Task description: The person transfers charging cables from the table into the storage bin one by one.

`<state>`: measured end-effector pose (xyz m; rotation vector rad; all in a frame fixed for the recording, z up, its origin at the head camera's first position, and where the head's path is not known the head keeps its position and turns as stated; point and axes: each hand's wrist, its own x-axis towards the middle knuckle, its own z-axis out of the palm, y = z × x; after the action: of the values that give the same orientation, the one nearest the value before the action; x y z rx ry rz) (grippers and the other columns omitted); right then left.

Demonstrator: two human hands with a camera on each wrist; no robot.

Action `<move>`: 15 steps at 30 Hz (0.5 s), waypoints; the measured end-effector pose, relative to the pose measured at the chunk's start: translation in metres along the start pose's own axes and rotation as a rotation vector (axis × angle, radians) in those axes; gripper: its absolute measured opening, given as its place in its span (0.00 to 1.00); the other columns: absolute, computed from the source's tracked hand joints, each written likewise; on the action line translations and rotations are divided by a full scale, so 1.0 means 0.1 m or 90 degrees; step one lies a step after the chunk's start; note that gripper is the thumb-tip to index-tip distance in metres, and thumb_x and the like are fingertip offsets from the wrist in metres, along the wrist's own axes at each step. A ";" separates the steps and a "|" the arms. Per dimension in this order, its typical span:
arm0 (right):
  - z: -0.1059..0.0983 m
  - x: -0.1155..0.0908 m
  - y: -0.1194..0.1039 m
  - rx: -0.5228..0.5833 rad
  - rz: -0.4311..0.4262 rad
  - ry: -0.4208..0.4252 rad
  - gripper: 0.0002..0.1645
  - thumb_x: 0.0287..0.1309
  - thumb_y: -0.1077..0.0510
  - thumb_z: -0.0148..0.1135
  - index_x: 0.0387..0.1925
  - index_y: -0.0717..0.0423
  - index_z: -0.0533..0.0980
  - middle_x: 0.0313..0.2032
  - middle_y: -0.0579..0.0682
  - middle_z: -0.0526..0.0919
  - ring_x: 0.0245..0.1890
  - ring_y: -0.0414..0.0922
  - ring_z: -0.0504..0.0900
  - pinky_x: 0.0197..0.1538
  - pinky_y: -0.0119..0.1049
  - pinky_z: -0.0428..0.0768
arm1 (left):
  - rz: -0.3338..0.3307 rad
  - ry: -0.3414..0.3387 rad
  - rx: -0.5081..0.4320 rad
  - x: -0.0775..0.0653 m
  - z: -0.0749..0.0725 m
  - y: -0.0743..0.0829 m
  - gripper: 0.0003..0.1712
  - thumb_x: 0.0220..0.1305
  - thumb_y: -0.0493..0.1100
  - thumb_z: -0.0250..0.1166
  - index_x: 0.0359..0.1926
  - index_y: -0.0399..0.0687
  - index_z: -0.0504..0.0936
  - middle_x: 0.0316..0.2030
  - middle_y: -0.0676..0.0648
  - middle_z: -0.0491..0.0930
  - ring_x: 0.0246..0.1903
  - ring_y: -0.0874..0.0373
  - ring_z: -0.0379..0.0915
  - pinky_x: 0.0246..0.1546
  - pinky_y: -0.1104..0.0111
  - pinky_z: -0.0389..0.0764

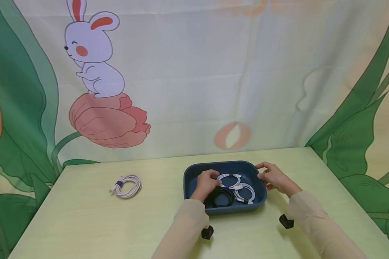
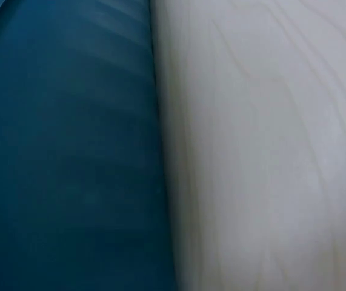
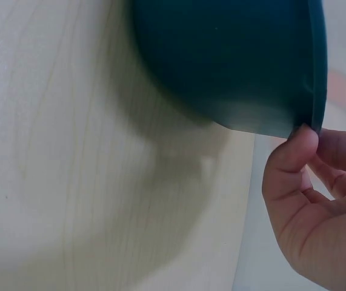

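A dark blue rectangular bin (image 1: 227,212) stands on the table. My right hand (image 1: 275,178) is at its right end. In the right wrist view, that hand's thumb and fingers pinch the rim of the bin (image 3: 221,66). My left hand (image 1: 206,184) reaches inside the bin, with thumb and fingertips around the left edge of a coiled white cable (image 1: 229,175). Beside it lie a second white cable coil (image 1: 251,189) and a black cable coil (image 1: 223,205), partly behind my left hand. The left wrist view shows only the bin's side (image 2: 76,151) and tabletop, not the hand.
A coiled white cable with a dark blue tie (image 1: 136,187) lies on the table to the left of the bin. Behind the pale wood-grain table (image 1: 84,216) hangs a printed curtain (image 1: 188,90) with a rabbit and flowers.
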<state>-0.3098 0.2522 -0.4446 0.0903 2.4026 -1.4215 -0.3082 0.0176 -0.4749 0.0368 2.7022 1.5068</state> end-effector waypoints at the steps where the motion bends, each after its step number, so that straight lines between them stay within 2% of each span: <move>1: 0.00 0.00 0.00 -0.001 0.000 -0.001 0.24 0.58 0.64 0.46 0.58 0.59 0.58 0.32 0.54 0.70 0.20 0.43 0.69 0.21 0.30 0.72 | -0.003 -0.001 -0.003 0.00 0.00 0.00 0.14 0.48 0.35 0.66 0.39 0.39 0.80 0.37 0.42 0.79 0.36 0.53 0.73 0.40 0.62 0.75; 7: 0.01 -0.02 -0.02 -0.003 0.002 -0.004 0.24 0.58 0.64 0.45 0.58 0.59 0.58 0.32 0.54 0.70 0.20 0.44 0.70 0.22 0.30 0.72 | -0.018 -0.008 -0.014 0.01 -0.04 0.00 0.14 0.49 0.35 0.65 0.40 0.41 0.80 0.40 0.43 0.79 0.38 0.52 0.73 0.43 0.62 0.75; 15: 0.00 -0.03 -0.03 -0.010 -0.001 -0.006 0.24 0.58 0.64 0.45 0.58 0.59 0.58 0.31 0.54 0.71 0.21 0.44 0.70 0.22 0.30 0.73 | -0.007 -0.015 -0.017 0.00 -0.13 -0.01 0.14 0.50 0.36 0.65 0.41 0.41 0.79 0.40 0.42 0.79 0.40 0.51 0.73 0.42 0.62 0.76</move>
<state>-0.3078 0.2510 -0.4417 0.0767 2.4062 -1.4000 -0.3089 0.0064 -0.4687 0.0385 2.6583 1.5297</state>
